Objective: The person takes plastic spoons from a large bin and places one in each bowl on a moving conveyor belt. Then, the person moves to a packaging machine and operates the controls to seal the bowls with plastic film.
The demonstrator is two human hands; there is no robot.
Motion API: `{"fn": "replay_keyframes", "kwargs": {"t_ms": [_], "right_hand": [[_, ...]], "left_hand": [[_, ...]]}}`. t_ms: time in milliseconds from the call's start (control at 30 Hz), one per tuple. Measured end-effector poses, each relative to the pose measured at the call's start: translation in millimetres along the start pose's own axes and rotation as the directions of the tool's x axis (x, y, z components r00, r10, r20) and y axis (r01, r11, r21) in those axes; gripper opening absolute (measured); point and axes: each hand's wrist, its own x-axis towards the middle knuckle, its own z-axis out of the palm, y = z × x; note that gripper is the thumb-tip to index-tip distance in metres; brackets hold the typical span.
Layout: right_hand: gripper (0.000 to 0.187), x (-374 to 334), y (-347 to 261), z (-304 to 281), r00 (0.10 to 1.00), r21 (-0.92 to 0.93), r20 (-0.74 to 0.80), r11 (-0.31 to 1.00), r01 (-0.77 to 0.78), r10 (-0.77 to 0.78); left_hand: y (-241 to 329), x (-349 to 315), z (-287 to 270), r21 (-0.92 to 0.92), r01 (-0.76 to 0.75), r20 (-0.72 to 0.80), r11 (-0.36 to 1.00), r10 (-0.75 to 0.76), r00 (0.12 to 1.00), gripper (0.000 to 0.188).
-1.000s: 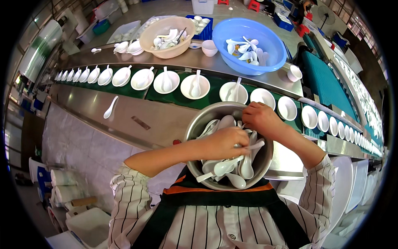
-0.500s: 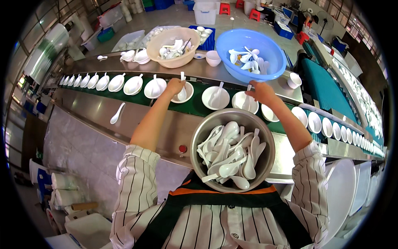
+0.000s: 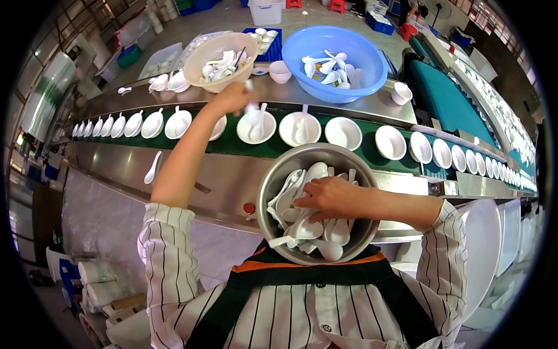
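Note:
My left hand point(image 3: 231, 98) is closed on a white spoon point(image 3: 251, 108), smeared by motion, above the far side of the bowl row. Just beyond it, a white bowl point(image 3: 268, 132) on the green conveyor belt point(image 3: 244, 149) has a spoon lying in it, as does the bowl point(image 3: 314, 131) to its right. Further right, another bowl point(image 3: 343, 135) holds no spoon. Close to my body, my right hand point(image 3: 331, 198) reaches into a steel basin point(image 3: 268, 166) heaped with white spoons point(image 3: 308, 227). Its fingers are bent down among them; whether they grip one is hidden.
Behind the belt stand a beige basin point(image 3: 200, 49) and a blue basin point(image 3: 378, 61), both holding spoons. A small cup point(image 3: 401, 93) sits right of them. One loose spoon point(image 3: 153, 168) lies on the steel ledge, with a red button point(image 3: 249, 208) nearer me.
My right hand has left the bowl, where a spoon now lies, and gone down into the steel basin. My left hand has lifted with a spoon. The bowls have shifted left.

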Motion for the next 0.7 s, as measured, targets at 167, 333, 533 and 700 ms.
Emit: {"fn": "replay_keyframes", "kwargs": {"t_ms": [167, 333, 533, 700], "right_hand": [[0.029, -14.0, -5.4, -18.6, 0.992, 0.098, -0.003, 0.987, -0.124, 0.125], [0.02, -42.0, 14.4, -47.5, 0.954, 0.468, -0.175, 0.873, -0.137, 0.244], [0.017, -52.1, 46.7, -60.9, 0.903, 0.393, -0.183, 0.871, -0.297, 0.39], [0.017, -52.5, 43.4, -75.3, 0.888, 0.33, -0.136, 0.866, -0.376, 0.438]], "left_hand": [[83.5, 27.5, -6.3, -0.668, -0.362, -0.309, 0.651, 0.199, 0.93, 0.044], [90.8, -34.8, 33.1, -0.323, -0.333, 0.141, 0.886, 0.393, 0.909, 0.02], [98.4, -123.8, 110.3, 0.443, -0.48, 0.484, 0.757, 0.249, 0.839, 0.017], [76.4, -122.5, 126.9, 0.462, -0.392, 0.333, 0.795, 0.254, 0.908, 0.015]]}}
